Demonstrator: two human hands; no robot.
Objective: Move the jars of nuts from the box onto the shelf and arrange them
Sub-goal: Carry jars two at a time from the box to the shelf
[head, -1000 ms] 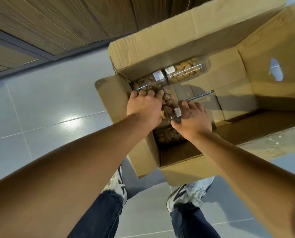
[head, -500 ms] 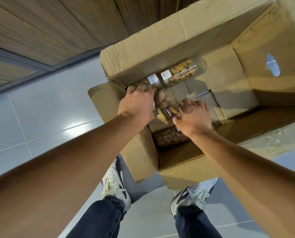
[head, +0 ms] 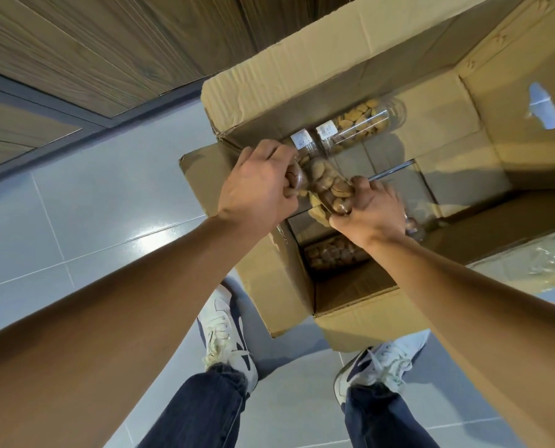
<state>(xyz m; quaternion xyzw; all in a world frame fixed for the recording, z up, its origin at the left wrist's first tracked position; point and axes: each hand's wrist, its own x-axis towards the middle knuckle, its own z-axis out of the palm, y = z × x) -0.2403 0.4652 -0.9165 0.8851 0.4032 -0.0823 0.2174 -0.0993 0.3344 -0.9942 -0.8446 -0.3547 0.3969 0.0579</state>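
An open cardboard box [head: 360, 321] stands on the floor in front of my feet. My left hand [head: 259, 185] is closed around a clear jar whose white-labelled lid [head: 301, 140] shows just above its fingers. My right hand [head: 371, 210] grips the lower end of a clear jar of brown nuts [head: 326, 185], which is raised between the two hands. The two held jars touch. A jar of pale nuts [head: 361, 122] lies against the box's far wall. Another jar of nuts [head: 332, 257] rests low in the box's near corner, partly hidden by my right wrist.
Grey floor tiles [head: 101, 221] spread to the left of the box. Wood-grain cabinet panels [head: 124, 43] rise behind it. My two white shoes [head: 226, 334] stand just in front of the box. Crumpled clear plastic [head: 547, 260] lies on the box's right flap.
Both hands have closed tighter and come nearer each other. The jar of brown nuts has risen between them, out from among the jars lying in the box.
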